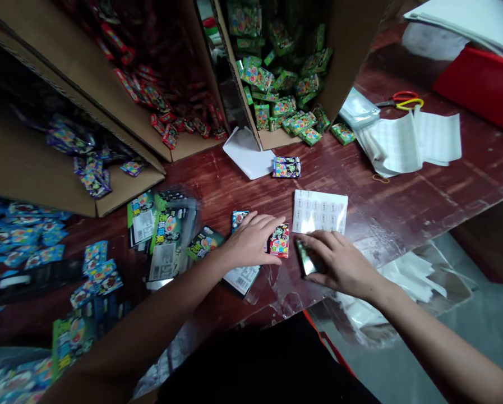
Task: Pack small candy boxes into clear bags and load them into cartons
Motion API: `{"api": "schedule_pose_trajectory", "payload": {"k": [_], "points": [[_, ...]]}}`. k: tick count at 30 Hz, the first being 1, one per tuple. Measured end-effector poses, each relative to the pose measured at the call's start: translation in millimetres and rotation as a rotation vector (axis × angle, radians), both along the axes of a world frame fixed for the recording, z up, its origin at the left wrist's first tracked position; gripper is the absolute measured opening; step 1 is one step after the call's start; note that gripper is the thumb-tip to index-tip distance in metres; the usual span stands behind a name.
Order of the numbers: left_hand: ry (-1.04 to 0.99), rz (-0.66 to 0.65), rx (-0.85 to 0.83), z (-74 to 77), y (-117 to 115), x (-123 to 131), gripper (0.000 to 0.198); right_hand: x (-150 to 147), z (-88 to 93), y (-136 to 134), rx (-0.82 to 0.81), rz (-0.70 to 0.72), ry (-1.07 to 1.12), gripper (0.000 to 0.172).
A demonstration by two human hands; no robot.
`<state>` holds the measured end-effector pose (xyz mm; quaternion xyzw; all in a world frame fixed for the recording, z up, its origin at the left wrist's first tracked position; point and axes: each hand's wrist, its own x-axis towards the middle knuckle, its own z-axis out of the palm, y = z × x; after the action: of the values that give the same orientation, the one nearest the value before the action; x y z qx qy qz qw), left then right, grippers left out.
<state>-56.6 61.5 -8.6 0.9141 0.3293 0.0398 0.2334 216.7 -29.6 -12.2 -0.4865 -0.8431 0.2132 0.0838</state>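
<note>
Small candy-style boxes lie beneath my left hand (pixel 253 240). Its thumb and index finger close round the ends of a red printed box (pixel 280 241), and a blue box (pixel 238 219) peeks out past the other fingers. A printed card pouch with a barcode label (pixel 243 278) lies partly under that hand, beside a green-and-black one (pixel 204 242). To the right, my right hand (pixel 335 261) grips a dark, glossy flat packet (pixel 307 259) by its edges at the table front; its far side is hidden by the fingers. Above it lies a sheet of round stickers (pixel 321 212).
Cardboard boxes of green packs (pixel 276 106), red packs (pixel 167 120) and purple packs (pixel 93 171) stand along the back. Purple boxes (pixel 287 167) lie mid-table. Pouches (pixel 167 235) and blue packs (pixel 95 261) lie left. Scissors (pixel 406 101) and paper strips (pixel 402 143) are right.
</note>
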Motion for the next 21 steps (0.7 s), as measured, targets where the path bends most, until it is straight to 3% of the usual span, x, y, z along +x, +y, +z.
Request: {"api": "schedule_pose_trajectory", "payload": {"k": [4, 7, 11, 13, 16, 18, 21], "points": [[0.064, 0.133, 0.031, 3.1, 12.7, -30.3, 0.13, -14.6, -11.9, 2.9, 0.104, -0.215, -0.046, 0.086], [0.161, 0.217, -0.005, 4.3, 23.7, -55.4, 0.123, -26.8, -17.3, 5.3, 0.163, -0.26, -0.056, 0.088], [0.117, 0.13, -0.054, 1.4, 14.4, -57.5, 0.088, -33.5, -19.4, 9.0, 0.22, -0.167, -0.05, 0.09], [0.088, 0.134, -0.067, 1.7, 2.5, -50.1, 0.083, -33.7, -19.0, 10.1, 0.273, -0.098, -0.046, 0.098], [0.099, 0.164, -0.06, 12.0, -12.6, -49.7, 0.111, -39.3, -16.1, 14.1, 0.336, 0.019, -0.034, 0.111], [0.123, 0.112, -0.027, 24.8, -20.3, -62.2, 0.132, -50.6, -13.4, 19.9, 0.343, 0.081, -0.031, 0.113], [0.192, -0.06, -0.004, 42.7, -33.8, -91.9, 0.129, -76.6, -12.2, 31.2, 0.325, 0.131, -0.034, 0.106]]}}
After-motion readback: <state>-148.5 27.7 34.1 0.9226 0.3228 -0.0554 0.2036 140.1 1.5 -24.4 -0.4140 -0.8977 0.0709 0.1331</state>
